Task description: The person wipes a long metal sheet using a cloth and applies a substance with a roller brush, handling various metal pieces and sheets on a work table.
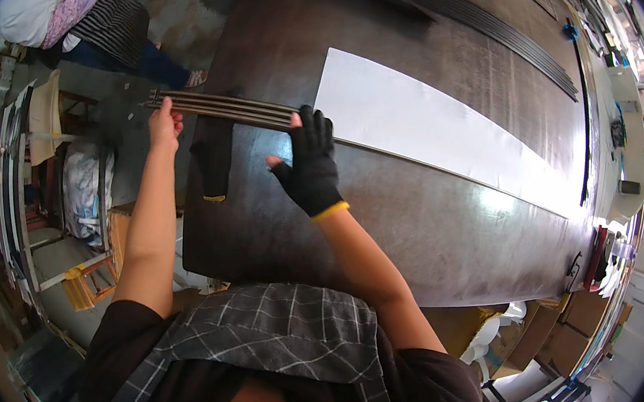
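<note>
Several long, grooved, dark metal strips lie side by side across the left edge of the brown table, their left ends sticking out past it. My bare left hand pinches them near those ends. In a black fingerless glove with a yellow cuff, my right hand lies over their other end, fingers stretched and thumb apart. Its fingertips are beside the left corner of a long white sheet. Whether the strips continue under the sheet is hidden. A second black glove lies on the table below the strips.
A bundle of long dark strips lies along the table's far side. Another person in a striped apron stands at the far left. A metal rack is left of the table; cardboard boxes stand at the near right.
</note>
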`<control>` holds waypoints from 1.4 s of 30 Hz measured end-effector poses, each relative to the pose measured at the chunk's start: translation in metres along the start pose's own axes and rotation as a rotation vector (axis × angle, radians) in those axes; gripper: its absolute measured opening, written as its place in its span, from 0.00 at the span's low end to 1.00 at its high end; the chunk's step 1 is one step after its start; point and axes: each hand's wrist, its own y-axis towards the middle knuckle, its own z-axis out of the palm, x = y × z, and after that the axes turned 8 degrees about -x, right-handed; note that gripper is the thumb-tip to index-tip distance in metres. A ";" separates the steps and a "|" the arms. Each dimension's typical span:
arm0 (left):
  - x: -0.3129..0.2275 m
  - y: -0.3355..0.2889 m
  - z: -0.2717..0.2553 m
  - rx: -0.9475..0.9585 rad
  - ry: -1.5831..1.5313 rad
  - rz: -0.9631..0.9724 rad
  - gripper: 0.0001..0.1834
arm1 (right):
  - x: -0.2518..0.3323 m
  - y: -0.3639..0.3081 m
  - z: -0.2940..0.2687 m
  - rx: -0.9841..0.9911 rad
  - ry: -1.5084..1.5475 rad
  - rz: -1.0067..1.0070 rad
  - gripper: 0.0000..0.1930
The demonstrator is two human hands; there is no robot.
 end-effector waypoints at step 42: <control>0.085 -0.269 -0.120 0.640 1.442 1.256 0.11 | -0.324 -0.316 -0.472 -0.078 -0.956 0.666 0.44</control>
